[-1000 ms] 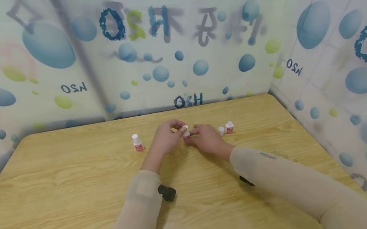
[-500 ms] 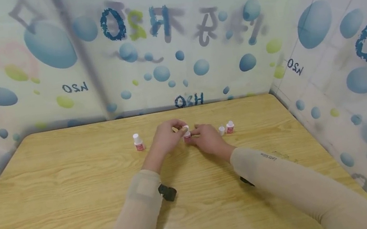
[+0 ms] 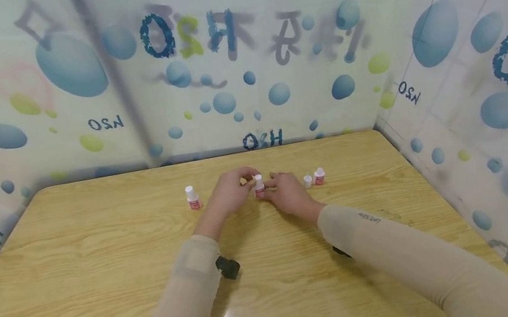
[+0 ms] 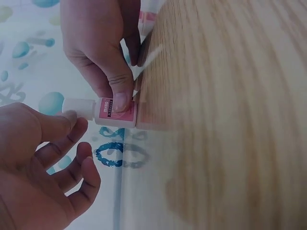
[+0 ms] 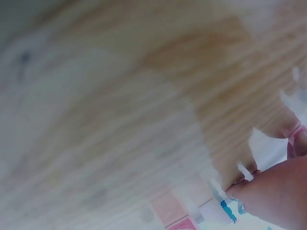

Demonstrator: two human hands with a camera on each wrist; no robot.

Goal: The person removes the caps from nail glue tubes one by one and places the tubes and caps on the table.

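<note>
In the head view a small white bottle (image 3: 259,187) with a pink label and white cap (image 3: 259,178) stands upright near the table's far side. My right hand (image 3: 285,192) grips its lower body, the thumb across the label in the left wrist view. Close at the cap's left is my left hand (image 3: 231,192), fingers loosely bent. Its thumb tip touches the cap's edge (image 4: 79,108), while the other fingertips stand apart from it. The right wrist view is blurred; part of the right hand (image 5: 278,194) shows at its edge.
A similar capped bottle (image 3: 193,198) stands to the left on the wooden table (image 3: 101,276). On the right, close to my right hand, are a loose white cap (image 3: 307,181) and an uncapped bottle (image 3: 319,176). A patterned wall (image 3: 219,74) rises behind the table.
My left thumb has come off the front of the cap to its left side, leaving the cap more exposed. The right hand keeps its grip on the bottle.
</note>
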